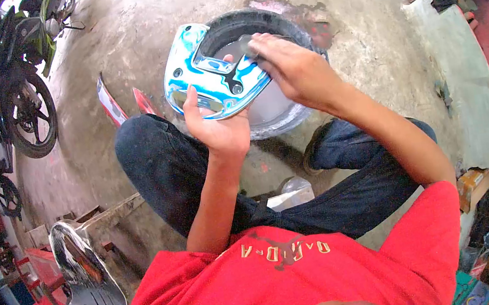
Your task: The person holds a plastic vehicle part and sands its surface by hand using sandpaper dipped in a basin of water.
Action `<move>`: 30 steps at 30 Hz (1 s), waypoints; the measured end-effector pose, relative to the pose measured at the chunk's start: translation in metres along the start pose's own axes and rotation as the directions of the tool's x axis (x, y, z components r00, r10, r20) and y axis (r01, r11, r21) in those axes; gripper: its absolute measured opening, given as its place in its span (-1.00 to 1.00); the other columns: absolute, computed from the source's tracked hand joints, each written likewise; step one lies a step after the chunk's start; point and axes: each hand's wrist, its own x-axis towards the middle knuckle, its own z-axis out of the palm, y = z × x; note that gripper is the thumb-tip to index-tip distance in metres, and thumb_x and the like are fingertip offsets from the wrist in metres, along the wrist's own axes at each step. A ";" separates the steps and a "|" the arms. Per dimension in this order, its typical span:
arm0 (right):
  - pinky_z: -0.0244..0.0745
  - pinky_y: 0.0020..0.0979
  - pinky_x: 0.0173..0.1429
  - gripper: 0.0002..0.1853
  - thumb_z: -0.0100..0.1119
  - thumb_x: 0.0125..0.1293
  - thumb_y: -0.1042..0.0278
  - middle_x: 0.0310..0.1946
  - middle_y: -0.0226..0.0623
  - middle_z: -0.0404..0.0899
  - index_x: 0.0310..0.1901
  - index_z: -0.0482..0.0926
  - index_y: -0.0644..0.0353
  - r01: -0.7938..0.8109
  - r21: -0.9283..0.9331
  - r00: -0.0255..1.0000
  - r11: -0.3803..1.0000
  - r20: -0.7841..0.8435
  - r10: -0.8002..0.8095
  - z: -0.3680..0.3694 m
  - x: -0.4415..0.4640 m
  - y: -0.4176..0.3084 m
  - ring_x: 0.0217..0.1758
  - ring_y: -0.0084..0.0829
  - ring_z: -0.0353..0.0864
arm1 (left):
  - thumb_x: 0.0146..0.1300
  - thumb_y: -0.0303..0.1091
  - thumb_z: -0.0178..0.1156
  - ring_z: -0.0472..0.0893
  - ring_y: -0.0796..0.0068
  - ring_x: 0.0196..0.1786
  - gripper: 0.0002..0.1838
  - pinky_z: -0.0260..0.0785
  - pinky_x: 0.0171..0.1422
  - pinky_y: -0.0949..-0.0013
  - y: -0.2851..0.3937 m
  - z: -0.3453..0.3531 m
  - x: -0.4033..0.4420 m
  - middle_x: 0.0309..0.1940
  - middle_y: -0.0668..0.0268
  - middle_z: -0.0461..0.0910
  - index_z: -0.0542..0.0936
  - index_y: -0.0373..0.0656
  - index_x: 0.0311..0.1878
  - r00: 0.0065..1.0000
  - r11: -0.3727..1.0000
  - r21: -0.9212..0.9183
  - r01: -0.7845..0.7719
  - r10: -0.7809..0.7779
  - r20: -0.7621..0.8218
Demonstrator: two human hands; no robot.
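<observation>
My left hand (219, 128) holds a blue and white curved part (185, 52) from below, thumb over its near edge. It looks like a motorcycle grab rail, with bolt holes and patchy, worn-through paint. My right hand (295, 68) is closed at the part's right arm, fingers pressed together on a small grey piece (246, 46) that looks like sandpaper. Most of that piece is hidden by the fingers. Beneath both hands stands a round black tub (286, 22) with cloudy greyish water in it. The part is tilted over the tub's left side.
Red and white panels (109, 102) lie on the concrete floor left of the tub. A motorcycle (28, 101) stands at the far left. A plastic chair (93, 289) is at lower left, and a pale board (464, 86) lies along the right. My bent legs surround the tub's near side.
</observation>
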 end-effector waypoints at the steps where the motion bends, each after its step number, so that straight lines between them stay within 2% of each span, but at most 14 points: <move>1: 0.45 -0.13 0.41 -0.52 0.14 0.30 0.34 0.26 0.05 0.54 0.24 0.50 0.34 0.055 0.002 0.998 0.998 -0.005 -0.055 0.001 -0.002 -0.003 0.33 -0.08 0.55 | 0.43 0.00 -0.10 0.49 0.04 0.36 -0.38 0.39 0.36 -0.19 0.000 0.002 -0.001 0.33 -0.05 0.45 0.29 -0.05 0.48 1.000 1.000 0.018 -0.013 0.014 -0.020; 3: 0.46 -0.12 0.39 -0.53 0.16 0.31 0.35 0.25 0.04 0.55 0.24 0.50 0.33 0.170 -0.001 0.985 0.985 -0.014 -0.170 0.003 -0.010 -0.021 0.31 -0.07 0.57 | 0.42 0.02 -0.09 0.49 0.04 0.36 -0.37 0.37 0.38 -0.17 0.001 0.008 -0.004 0.34 -0.04 0.45 0.29 -0.05 0.48 0.997 0.998 0.049 -0.044 0.047 -0.056; 4: 0.48 -0.11 0.37 -0.54 0.19 0.30 0.35 0.22 0.03 0.57 0.22 0.52 0.30 0.229 0.114 0.973 0.967 -0.041 -0.225 0.002 -0.012 -0.040 0.26 -0.08 0.61 | 0.40 0.04 -0.07 0.51 0.04 0.33 -0.35 0.35 0.40 -0.14 -0.003 -0.001 0.004 0.32 -0.03 0.47 0.30 -0.05 0.47 0.994 0.989 0.107 -0.107 0.107 0.006; 7: 0.44 -0.16 0.41 -0.52 0.14 0.33 0.46 0.28 0.00 0.52 0.30 0.49 0.26 0.266 0.175 0.960 0.948 0.043 -0.277 -0.005 -0.009 -0.029 0.33 -0.07 0.54 | 0.39 0.05 -0.06 0.53 0.04 0.31 -0.35 0.34 0.41 -0.13 -0.001 -0.007 0.005 0.29 -0.03 0.51 0.31 -0.05 0.46 0.998 0.994 0.095 -0.052 0.048 0.042; 9: 0.47 -0.21 0.39 -0.58 0.15 0.34 0.44 0.22 -0.01 0.58 0.23 0.54 0.29 0.099 0.023 0.995 0.995 -0.025 -0.099 -0.004 0.001 -0.001 0.29 -0.10 0.59 | 0.39 0.04 -0.07 0.54 0.05 0.31 -0.36 0.34 0.40 -0.13 -0.002 0.002 -0.002 0.27 -0.02 0.53 0.31 -0.04 0.46 0.999 0.999 0.041 -0.032 0.033 -0.021; 11: 0.47 -0.14 0.38 -0.56 0.14 0.33 0.33 0.20 0.09 0.57 0.21 0.53 0.33 0.040 -0.012 0.998 0.999 -0.037 -0.041 -0.001 -0.002 0.002 0.29 -0.02 0.58 | 0.39 0.04 -0.08 0.53 0.05 0.31 -0.36 0.34 0.39 -0.14 0.000 0.005 -0.004 0.27 -0.02 0.53 0.31 -0.04 0.46 0.999 0.997 0.054 -0.048 0.049 -0.017; 15: 0.46 -0.17 0.41 -0.49 0.13 0.27 0.37 0.26 0.02 0.55 0.27 0.49 0.27 0.417 0.042 0.907 0.908 0.056 -0.418 -0.002 -0.013 -0.041 0.33 -0.13 0.57 | 0.40 0.04 -0.09 0.55 0.05 0.27 -0.36 0.33 0.42 -0.04 -0.003 -0.013 0.003 0.25 -0.04 0.53 0.32 -0.10 0.45 0.996 0.995 0.059 -0.086 0.084 0.039; 17: 0.40 -0.17 0.46 -0.41 0.16 0.24 0.46 0.33 -0.03 0.49 0.36 0.45 0.25 0.363 0.116 0.917 0.925 0.131 -0.376 -0.007 -0.008 -0.013 0.40 -0.08 0.48 | 0.39 0.05 -0.08 0.56 0.04 0.25 -0.34 0.33 0.42 -0.03 0.002 0.008 -0.004 0.24 -0.07 0.53 0.31 -0.13 0.45 0.996 0.994 0.074 -0.077 0.080 -0.047; 19: 0.46 -0.16 0.40 -0.45 0.12 0.27 0.55 0.31 0.00 0.50 0.34 0.45 0.25 0.110 0.074 0.993 0.991 0.021 -0.112 -0.017 0.007 0.000 0.38 -0.06 0.50 | 0.37 0.03 -0.07 0.55 0.03 0.26 -0.33 0.33 0.42 -0.02 0.004 0.018 -0.009 0.25 -0.08 0.53 0.30 -0.13 0.45 0.990 0.990 0.042 -0.135 0.136 -0.030; 21: 0.40 -0.16 0.46 -0.43 0.14 0.27 0.57 0.33 -0.01 0.48 0.36 0.43 0.25 -0.020 0.000 0.999 1.000 0.048 0.020 -0.018 0.008 0.001 0.41 -0.07 0.47 | 0.36 0.00 -0.07 0.55 0.03 0.27 -0.33 0.34 0.42 -0.04 0.003 0.020 -0.009 0.26 -0.07 0.52 0.29 -0.13 0.46 0.991 0.990 0.045 -0.133 0.134 -0.020; 25: 0.37 -0.18 0.49 -0.39 0.20 0.23 0.52 0.34 -0.02 0.47 0.37 0.43 0.24 0.414 0.127 0.894 0.901 0.132 -0.429 -0.021 -0.002 -0.026 0.43 -0.10 0.46 | 0.34 -0.04 -0.08 0.53 0.03 0.30 -0.33 0.36 0.40 -0.12 0.000 0.009 -0.002 0.27 -0.07 0.50 0.27 -0.13 0.47 0.983 0.976 0.114 -0.184 0.179 0.051; 27: 0.40 -0.17 0.47 -0.46 0.18 0.27 0.51 0.32 -0.01 0.49 0.33 0.47 0.26 0.332 0.107 0.938 0.937 0.070 -0.340 -0.015 0.004 0.004 0.40 -0.08 0.49 | 0.32 -0.06 -0.09 0.54 0.02 0.29 -0.33 0.35 0.42 -0.07 0.000 0.010 -0.003 0.27 -0.08 0.50 0.28 -0.15 0.46 0.992 0.989 0.078 -0.127 0.126 0.018; 29: 0.41 -0.17 0.45 -0.53 0.12 0.35 0.55 0.29 0.02 0.51 0.31 0.48 0.30 0.023 0.037 0.998 0.999 0.053 -0.025 -0.007 0.004 0.019 0.37 -0.04 0.51 | 0.31 -0.06 -0.09 0.54 0.01 0.28 -0.33 0.32 0.44 -0.01 0.000 0.014 -0.007 0.27 -0.09 0.50 0.29 -0.17 0.45 0.994 0.993 0.050 -0.110 0.111 -0.019; 30: 0.40 -0.18 0.46 -0.51 0.14 0.32 0.56 0.29 0.02 0.52 0.31 0.48 0.29 0.134 0.059 0.990 0.989 0.039 -0.136 -0.006 0.001 0.014 0.37 -0.05 0.51 | 0.29 -0.09 -0.09 0.54 0.02 0.29 -0.33 0.33 0.44 -0.01 0.000 0.010 -0.004 0.27 -0.10 0.50 0.29 -0.16 0.45 0.993 0.993 0.034 -0.114 0.114 0.007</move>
